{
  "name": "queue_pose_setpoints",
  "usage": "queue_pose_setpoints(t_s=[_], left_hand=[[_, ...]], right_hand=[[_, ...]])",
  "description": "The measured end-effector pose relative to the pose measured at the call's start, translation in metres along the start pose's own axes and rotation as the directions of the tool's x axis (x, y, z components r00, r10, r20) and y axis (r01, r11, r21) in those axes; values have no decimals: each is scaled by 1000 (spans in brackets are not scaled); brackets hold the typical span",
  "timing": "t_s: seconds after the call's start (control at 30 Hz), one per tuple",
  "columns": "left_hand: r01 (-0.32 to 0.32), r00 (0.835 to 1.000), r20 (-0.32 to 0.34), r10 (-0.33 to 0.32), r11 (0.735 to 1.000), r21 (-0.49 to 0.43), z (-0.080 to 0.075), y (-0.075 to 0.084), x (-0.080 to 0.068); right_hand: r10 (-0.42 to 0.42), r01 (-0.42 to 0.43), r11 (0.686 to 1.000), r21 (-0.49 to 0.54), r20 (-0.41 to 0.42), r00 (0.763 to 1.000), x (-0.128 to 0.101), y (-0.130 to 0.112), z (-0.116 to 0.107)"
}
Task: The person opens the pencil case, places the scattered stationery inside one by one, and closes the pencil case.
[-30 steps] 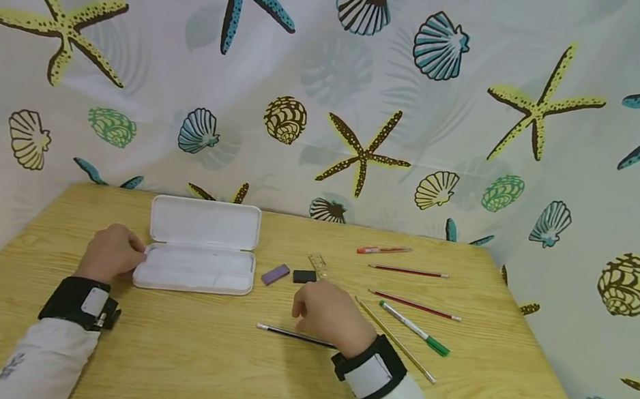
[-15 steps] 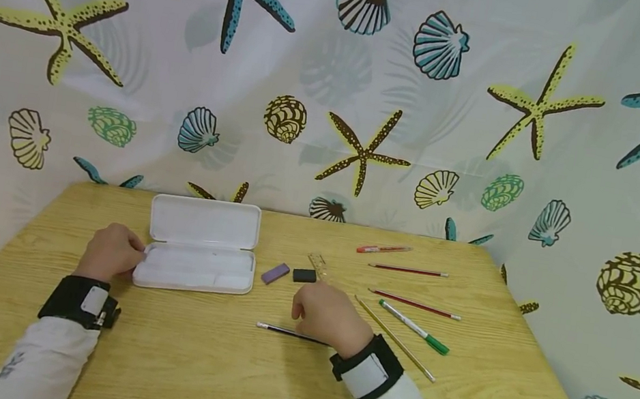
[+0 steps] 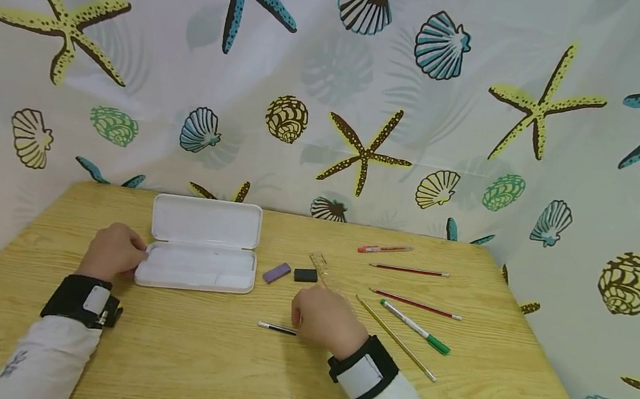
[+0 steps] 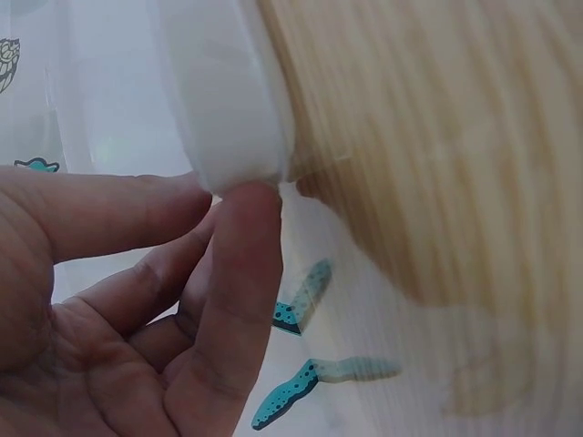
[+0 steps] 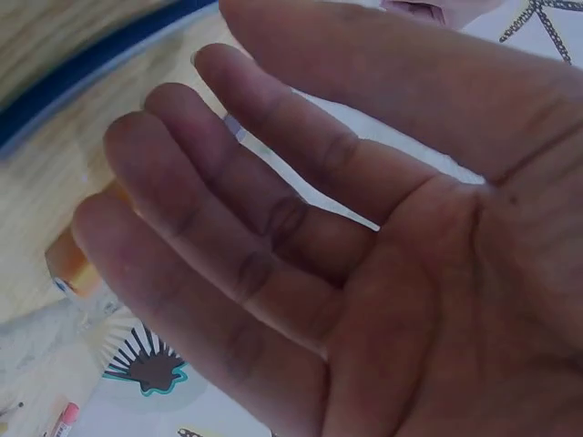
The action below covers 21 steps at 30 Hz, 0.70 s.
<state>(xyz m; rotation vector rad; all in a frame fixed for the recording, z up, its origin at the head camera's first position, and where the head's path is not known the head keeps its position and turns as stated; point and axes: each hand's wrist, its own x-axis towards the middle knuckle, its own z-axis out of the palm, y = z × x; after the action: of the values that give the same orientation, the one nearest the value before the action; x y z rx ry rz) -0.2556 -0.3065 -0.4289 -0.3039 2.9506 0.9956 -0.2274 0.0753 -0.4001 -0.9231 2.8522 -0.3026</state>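
A white pencil case (image 3: pixel 201 268) lies open at the left, its lid (image 3: pixel 206 222) folded back. My left hand (image 3: pixel 113 251) pinches its left end; in the left wrist view, thumb and fingertips meet at the corner of the case (image 4: pixel 228 100). My right hand (image 3: pixel 329 321) is over a dark pencil (image 3: pixel 274 327), covering all but its left end. In the right wrist view, the fingers (image 5: pixel 219 264) are loosely bent with nothing between them and the thumb, and the dark blue pencil (image 5: pixel 91 68) passes beyond the fingertips.
A purple eraser (image 3: pixel 276 272), a black eraser (image 3: pixel 305 275) and a clear ruler (image 3: pixel 319 265) lie beyond my right hand. To the right are a yellowish pencil (image 3: pixel 398 339), a green-capped marker (image 3: pixel 413 326), two red pencils (image 3: pixel 416 303) and an orange-red pen (image 3: pixel 385 249).
My right hand has come slightly nearer to me over the dark pencil, covering more of it and uncovering more of the ruler. The left hand and the pencil case stay put.
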Motion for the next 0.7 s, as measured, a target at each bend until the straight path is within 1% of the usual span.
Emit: queue_pose_setpoints(t_s=[0.1, 0.23, 0.57, 0.7], left_hand=[[5, 1000, 2, -5, 1000, 1, 0, 0, 0], [13, 1000, 6, -13, 1000, 3, -1, 1, -1], [22, 1000, 15, -22, 1000, 1, -2, 4, -1], [15, 1000, 10, -15, 1000, 7, 0, 2, 1]], right_hand=[[3, -3, 1000, -5, 0, 1000, 1, 0, 7], [-19, 17, 998, -56, -30, 999, 3, 0, 13], [-37, 31, 993, -118, -53, 998, 2, -3, 17], [-46, 40, 989, -139, -41, 998, 4, -2, 19]])
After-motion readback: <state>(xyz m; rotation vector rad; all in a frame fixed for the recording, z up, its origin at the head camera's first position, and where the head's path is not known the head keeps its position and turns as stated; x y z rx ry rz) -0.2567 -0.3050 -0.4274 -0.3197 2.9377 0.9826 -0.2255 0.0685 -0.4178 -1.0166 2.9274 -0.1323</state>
